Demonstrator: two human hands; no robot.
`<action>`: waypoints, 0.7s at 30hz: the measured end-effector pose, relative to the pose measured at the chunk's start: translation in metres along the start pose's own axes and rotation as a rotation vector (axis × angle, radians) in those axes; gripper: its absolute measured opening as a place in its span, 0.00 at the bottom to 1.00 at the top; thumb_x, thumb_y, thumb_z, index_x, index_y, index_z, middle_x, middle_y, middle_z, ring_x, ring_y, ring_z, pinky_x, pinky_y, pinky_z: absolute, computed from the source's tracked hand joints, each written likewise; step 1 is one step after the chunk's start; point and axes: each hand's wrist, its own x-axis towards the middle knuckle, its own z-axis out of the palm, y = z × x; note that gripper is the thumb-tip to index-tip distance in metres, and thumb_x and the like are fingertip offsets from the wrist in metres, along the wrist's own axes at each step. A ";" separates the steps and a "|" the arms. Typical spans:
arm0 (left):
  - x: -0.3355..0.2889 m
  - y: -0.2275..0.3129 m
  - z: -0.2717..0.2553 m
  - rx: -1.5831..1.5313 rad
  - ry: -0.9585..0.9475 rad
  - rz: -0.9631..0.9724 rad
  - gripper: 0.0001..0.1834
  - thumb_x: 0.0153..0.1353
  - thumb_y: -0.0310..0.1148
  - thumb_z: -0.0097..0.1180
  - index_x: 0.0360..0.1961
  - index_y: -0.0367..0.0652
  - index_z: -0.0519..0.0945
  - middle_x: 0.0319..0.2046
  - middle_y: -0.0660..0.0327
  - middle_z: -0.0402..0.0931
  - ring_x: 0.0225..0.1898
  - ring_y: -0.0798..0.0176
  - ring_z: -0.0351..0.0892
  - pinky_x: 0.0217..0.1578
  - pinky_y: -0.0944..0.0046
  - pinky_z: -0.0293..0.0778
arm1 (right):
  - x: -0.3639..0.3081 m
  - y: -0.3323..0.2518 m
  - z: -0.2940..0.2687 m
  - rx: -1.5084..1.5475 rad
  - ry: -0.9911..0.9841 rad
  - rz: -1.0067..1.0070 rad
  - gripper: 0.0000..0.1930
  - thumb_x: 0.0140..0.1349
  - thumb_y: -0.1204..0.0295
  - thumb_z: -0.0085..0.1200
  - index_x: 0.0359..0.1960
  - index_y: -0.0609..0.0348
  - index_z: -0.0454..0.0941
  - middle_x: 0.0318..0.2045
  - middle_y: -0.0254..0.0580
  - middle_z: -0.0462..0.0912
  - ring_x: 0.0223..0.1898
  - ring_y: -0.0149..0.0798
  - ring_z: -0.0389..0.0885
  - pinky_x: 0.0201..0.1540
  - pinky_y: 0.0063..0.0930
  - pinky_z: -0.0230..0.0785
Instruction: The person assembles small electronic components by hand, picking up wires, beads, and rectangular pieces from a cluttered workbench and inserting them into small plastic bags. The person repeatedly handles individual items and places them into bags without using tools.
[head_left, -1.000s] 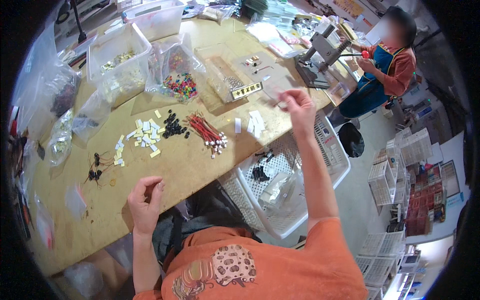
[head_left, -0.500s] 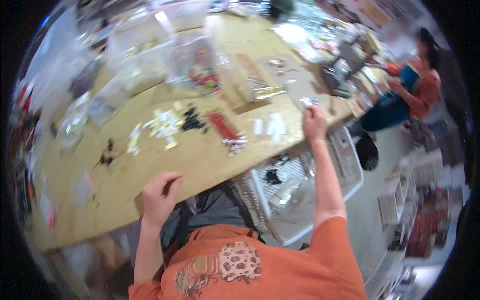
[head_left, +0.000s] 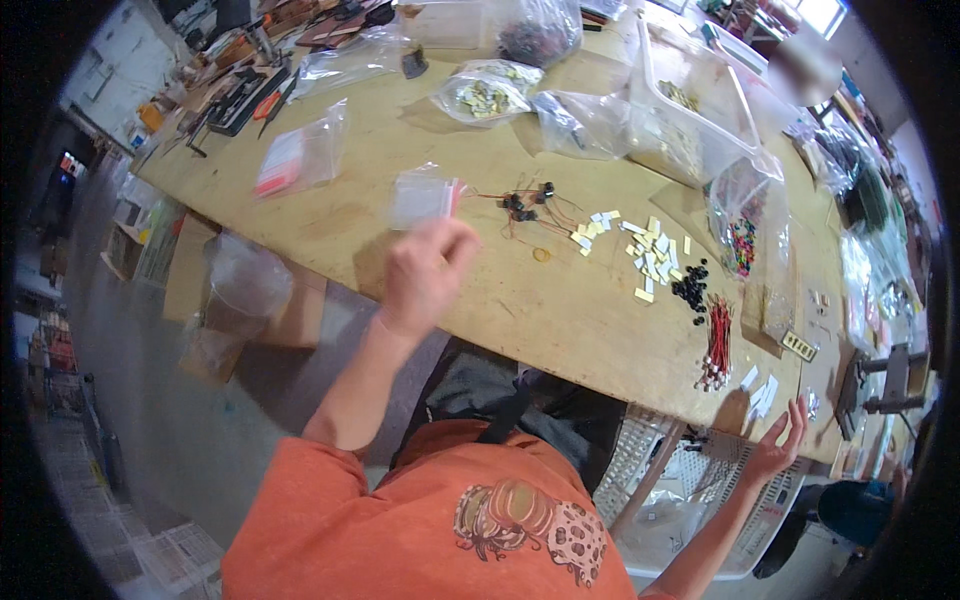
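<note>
The view has swung toward the left end of the counter (head_left: 570,315), and the person's left hand (head_left: 425,275) has left its near edge for the small clear bag (head_left: 418,203) left of the frame's centre. Its fingers are curled at the bag's lower right edge; whether they pinch the plastic cannot be told. The right hand (head_left: 778,445), half a second ago closed at a shiny item, now has its fingers spread with nothing visible between them, in the lower right of the frame. A small shiny packet (head_left: 812,404) lies just beside it, near the white strips (head_left: 763,396). The work in hand thus seems to have passed from that packet to the bag.

Toward the upper right, a clear tub (head_left: 665,140) holds pale yellowish pieces, and below it a clear bag of beads (head_left: 743,235) shows many colours. At the upper centre, one bulging plastic bag (head_left: 487,93) contains pale pieces. Another flat pouch (head_left: 285,168), upper left, has something pinkish red inside. Under the counter's edge, lower right, the white basket (head_left: 783,520) carries clear plastic packaging (head_left: 660,518).
</note>
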 end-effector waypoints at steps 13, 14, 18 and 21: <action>0.029 -0.084 -0.021 0.084 0.014 -0.146 0.06 0.57 0.31 0.65 0.32 0.41 0.81 0.30 0.57 0.79 0.37 0.51 0.78 0.39 0.53 0.73 | 0.018 -0.182 0.038 0.478 -0.372 -0.071 0.11 0.66 0.85 0.50 0.45 0.62 0.81 0.49 0.48 0.84 0.55 0.46 0.81 0.61 0.38 0.69; 0.027 -0.082 -0.023 0.102 0.027 -0.119 0.06 0.58 0.30 0.64 0.33 0.40 0.81 0.30 0.56 0.79 0.37 0.51 0.78 0.39 0.54 0.73 | 0.018 -0.195 0.038 0.510 -0.414 -0.076 0.10 0.67 0.84 0.49 0.46 0.62 0.81 0.49 0.47 0.84 0.54 0.44 0.81 0.60 0.34 0.69; 0.023 -0.063 -0.025 0.055 0.177 -0.002 0.04 0.56 0.27 0.65 0.32 0.42 0.81 0.31 0.58 0.79 0.36 0.52 0.78 0.39 0.55 0.73 | 0.015 -0.237 0.037 0.661 -0.545 -0.020 0.08 0.68 0.83 0.50 0.43 0.64 0.82 0.38 0.42 0.84 0.40 0.37 0.83 0.48 0.28 0.74; 0.005 -0.009 -0.030 0.158 0.124 0.366 0.06 0.52 0.26 0.67 0.31 0.46 0.81 0.31 0.61 0.78 0.36 0.55 0.77 0.40 0.57 0.72 | 0.008 -0.265 0.041 0.878 -0.735 0.292 0.06 0.66 0.80 0.56 0.43 0.66 0.82 0.34 0.40 0.85 0.32 0.31 0.83 0.38 0.23 0.75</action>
